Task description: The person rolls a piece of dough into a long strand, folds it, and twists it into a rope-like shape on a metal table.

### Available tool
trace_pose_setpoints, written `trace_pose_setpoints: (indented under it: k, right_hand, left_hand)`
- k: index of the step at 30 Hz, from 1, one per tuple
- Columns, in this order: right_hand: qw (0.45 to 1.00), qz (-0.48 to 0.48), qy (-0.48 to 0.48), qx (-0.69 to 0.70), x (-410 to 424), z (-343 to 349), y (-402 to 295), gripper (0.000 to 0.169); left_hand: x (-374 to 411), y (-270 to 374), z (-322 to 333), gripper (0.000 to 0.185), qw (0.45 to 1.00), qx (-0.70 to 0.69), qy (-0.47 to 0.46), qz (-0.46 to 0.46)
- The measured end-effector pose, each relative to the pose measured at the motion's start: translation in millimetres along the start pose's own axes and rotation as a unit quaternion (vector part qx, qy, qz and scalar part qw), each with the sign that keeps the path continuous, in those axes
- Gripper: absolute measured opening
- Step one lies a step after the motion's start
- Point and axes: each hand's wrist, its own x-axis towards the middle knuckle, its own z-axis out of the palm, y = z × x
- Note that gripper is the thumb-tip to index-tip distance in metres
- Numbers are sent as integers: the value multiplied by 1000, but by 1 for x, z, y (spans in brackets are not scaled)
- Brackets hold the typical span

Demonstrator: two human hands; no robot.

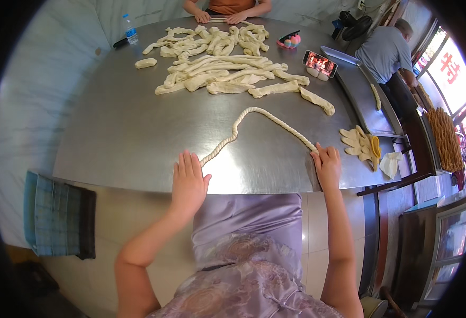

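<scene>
A long twisted rope of dough (262,111) arches over the steel table (110,139) between my two hands. My left hand (189,175) lies flat, palm down, over one end of the rope, with its fingers extended near the table's front edge. At the other end, my right hand (326,161) pinches the rope between thumb and curled fingers. Beyond the rope, thick untwisted dough strips (225,71) lie in a loose heap, and one strip (317,101) reaches out to the right. A short dough piece (145,63) sits apart at the left.
Across the table, a person's hands (219,17) touch a dough strand. A propped phone (319,64), a metal tray (376,115) holding one twist, gloves (361,145) and a white cloth (390,164) lie right. A bottle (130,31) stands back left. Another person (386,51) bends at the right.
</scene>
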Motion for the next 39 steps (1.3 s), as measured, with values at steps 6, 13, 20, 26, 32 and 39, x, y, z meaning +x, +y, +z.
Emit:
trace_pose_setpoints:
  k: [6, 13, 20, 26, 32, 39]
  right_hand:
    - [878, 248, -126, 390, -4, -19, -13, 21]
    - [901, 41, -312, 298, 60, -193, -18, 24]
    - [885, 343, -211, -235, -47, -180, 247, 38]
    - [901, 327, 285, 28, -77, -190, 221, 32]
    - [955, 207, -127, -167, -69, -43, -22, 43]
    - [914, 256, 75, -307, -7, 2, 85, 75]
  left_hand:
    - [-5, -17, -19, 35, 966, -245, 60, 62]
    - [33, -124, -160, 19, 855, -488, -171, 18]
    - [18, -399, -7, 13, 933, -266, -110, -217]
    - [46, -278, 8, 18, 884, -304, 281, -218]
    - [55, -76, 17, 19, 965, -171, 195, 38]
    - [99, -98, 29, 19, 965, -216, 141, -48]
